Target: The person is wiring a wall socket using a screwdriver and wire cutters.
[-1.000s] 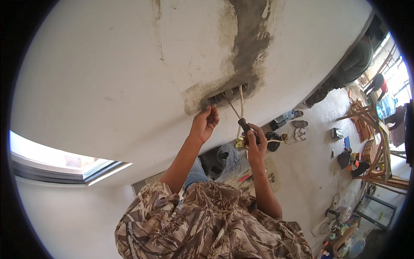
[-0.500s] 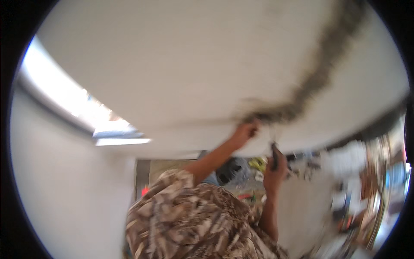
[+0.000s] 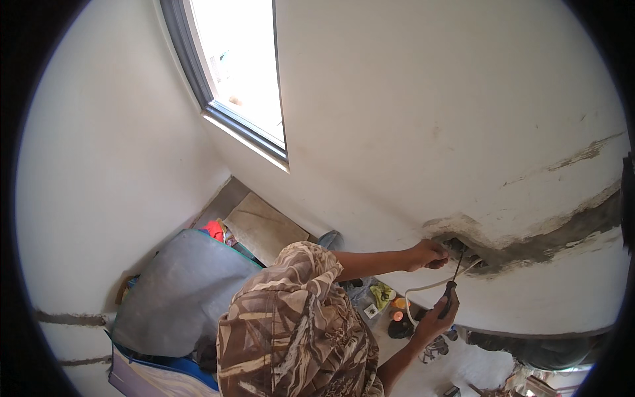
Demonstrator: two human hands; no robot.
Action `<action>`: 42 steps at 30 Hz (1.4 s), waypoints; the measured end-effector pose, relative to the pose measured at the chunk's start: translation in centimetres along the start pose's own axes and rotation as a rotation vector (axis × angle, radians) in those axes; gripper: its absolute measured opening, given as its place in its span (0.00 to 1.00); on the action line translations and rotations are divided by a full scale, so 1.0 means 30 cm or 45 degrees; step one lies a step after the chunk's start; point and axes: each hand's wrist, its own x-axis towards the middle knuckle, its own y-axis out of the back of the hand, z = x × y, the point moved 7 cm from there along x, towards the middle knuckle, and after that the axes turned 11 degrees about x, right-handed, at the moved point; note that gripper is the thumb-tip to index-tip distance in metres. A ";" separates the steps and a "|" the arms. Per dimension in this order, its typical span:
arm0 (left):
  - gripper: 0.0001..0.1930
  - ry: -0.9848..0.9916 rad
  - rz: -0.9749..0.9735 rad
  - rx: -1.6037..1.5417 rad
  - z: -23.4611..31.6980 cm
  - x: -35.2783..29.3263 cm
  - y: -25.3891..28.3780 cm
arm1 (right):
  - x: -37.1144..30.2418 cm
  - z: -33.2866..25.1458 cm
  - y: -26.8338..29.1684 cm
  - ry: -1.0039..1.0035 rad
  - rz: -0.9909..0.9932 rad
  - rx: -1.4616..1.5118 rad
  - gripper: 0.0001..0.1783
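Observation:
My right hand (image 3: pixel 436 319) grips a screwdriver (image 3: pixel 450 295) by its dark handle, the thin shaft pointing up at a recessed box (image 3: pixel 465 251) in the wall. At the box's left side, my left hand (image 3: pixel 426 255) has its fingers curled and pinched together; anything between them is too small to make out. A white cable (image 3: pixel 423 288) comes out of the box's right part and loops down behind my right hand. Rough grey mortar (image 3: pixel 555 241) surrounds the box and runs off to the right as a band along the white wall.
A window (image 3: pixel 245 79) with a dark frame is up on the left. Grey sheeting (image 3: pixel 185 291) covers items on the floor at the left, beside a tan board (image 3: pixel 264 225). Below my arms lie a yellow-green bag (image 3: pixel 381 293), an orange-topped container (image 3: pixel 399 304) and other small items.
The view has turned, bringing the window and the floor at the left into fuller sight, and is sharper. The screwdriver stays in my right hand, its shaft now reaching the wall box.

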 end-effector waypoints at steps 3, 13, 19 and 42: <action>0.05 -0.103 -0.040 0.123 0.029 0.007 -0.015 | -0.013 0.055 0.001 -0.474 0.028 0.286 0.19; 0.11 -0.468 -0.313 1.070 0.004 0.132 -0.168 | -0.074 0.119 0.074 -0.434 0.254 0.505 0.24; 0.19 0.157 0.040 0.103 0.029 0.075 -0.060 | -0.106 0.026 0.008 -0.295 0.138 0.491 0.25; 0.11 0.302 0.036 -0.367 -0.015 0.089 -0.108 | -0.015 0.024 0.063 -0.315 -0.057 0.162 0.30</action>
